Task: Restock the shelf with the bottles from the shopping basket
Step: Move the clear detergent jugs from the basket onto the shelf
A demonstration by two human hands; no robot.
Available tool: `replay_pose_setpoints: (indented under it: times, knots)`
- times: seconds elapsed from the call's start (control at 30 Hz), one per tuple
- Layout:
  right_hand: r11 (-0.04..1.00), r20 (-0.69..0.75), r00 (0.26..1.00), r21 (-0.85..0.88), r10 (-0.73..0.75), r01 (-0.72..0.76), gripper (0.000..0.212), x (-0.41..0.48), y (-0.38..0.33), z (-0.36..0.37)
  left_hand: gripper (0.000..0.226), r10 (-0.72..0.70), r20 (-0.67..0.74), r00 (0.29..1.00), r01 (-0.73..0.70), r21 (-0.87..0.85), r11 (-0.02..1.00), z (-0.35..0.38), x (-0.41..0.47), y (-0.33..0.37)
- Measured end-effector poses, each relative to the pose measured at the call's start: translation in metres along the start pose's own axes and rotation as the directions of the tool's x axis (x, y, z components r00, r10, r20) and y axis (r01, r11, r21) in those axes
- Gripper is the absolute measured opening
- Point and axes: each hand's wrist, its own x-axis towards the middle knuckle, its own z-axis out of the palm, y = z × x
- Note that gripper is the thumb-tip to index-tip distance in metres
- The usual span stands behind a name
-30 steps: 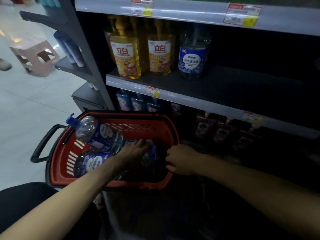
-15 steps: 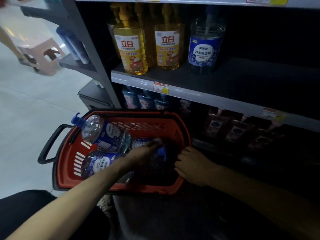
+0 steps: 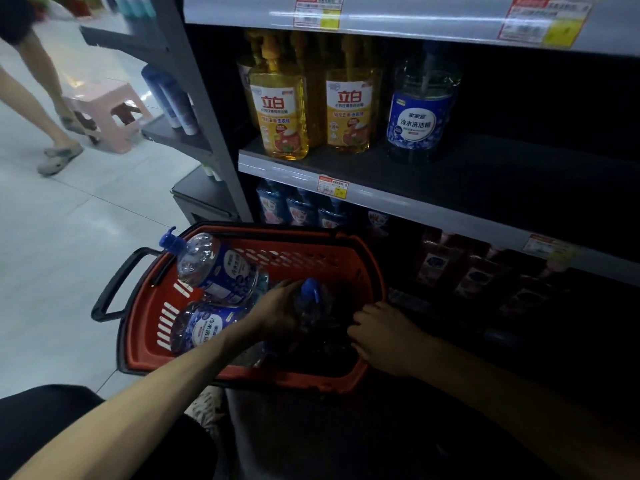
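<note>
The left grip (image 3: 277, 315) is curled round the shoulder of a bottle (image 3: 313, 311), just under its blue cap, in the middle of the red basket (image 3: 311, 381). The right grip (image 3: 384, 337) sits at the basket's right end with fingers curled towards that bottle. Whether it has hold of it is lost in the dark.

In the basket's left half a second bottle (image 3: 218, 268) lies tilted, its cap poking over the far left rim. A third bottle (image 3: 201, 327) lies on its side nearer the person. A black handle (image 3: 114, 282) juts from the basket's left end.

Above and behind the basket runs the shelf (image 3: 415, 202). It carries two yellow bottles (image 3: 280, 112) and, to their right, a blue-label bottle (image 3: 419, 112). Past that, above the basket's right end, the board lies dark and open. Just behind the basket's far rim, a lower shelf holds small blue bottles (image 3: 298, 209) and dark red packs (image 3: 478, 271).

Left of the basket spreads pale tiled floor (image 3: 52, 254). Further off that way stand a side rack (image 3: 180, 140) and a pink stool (image 3: 107, 112), with a passer-by's legs (image 3: 59, 98) beside it.
</note>
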Motion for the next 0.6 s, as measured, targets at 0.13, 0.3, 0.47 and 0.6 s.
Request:
replay_pose_setpoints:
  times: [0.13,0.3,0.47,0.6]
  knots:
    - [0.997,0.062,0.998,0.073,0.025,-0.03,0.032,0.005,0.0,-0.007,0.086,0.007,-0.091,0.996,-0.008,-0.015,1.0,-0.01,-0.004,0.005]
    - [0.902,0.023,0.983,0.394,0.181,-0.175,0.039,0.014,-0.004,-0.018,0.087,-0.01,-0.106,0.994,-0.001,-0.103,0.995,-0.022,-0.01,0.011]
    - [0.708,0.01,0.942,0.658,0.335,-0.258,0.055,0.023,-0.011,-0.029,0.063,-0.156,-0.206,0.966,0.055,-0.428,0.902,-0.05,-0.017,0.03]
    - [0.601,-0.142,0.905,0.786,0.401,-0.143,0.065,0.027,-0.02,-0.04,0.061,-0.24,-0.331,0.913,-0.021,-0.624,0.781,-0.083,-0.017,0.059]
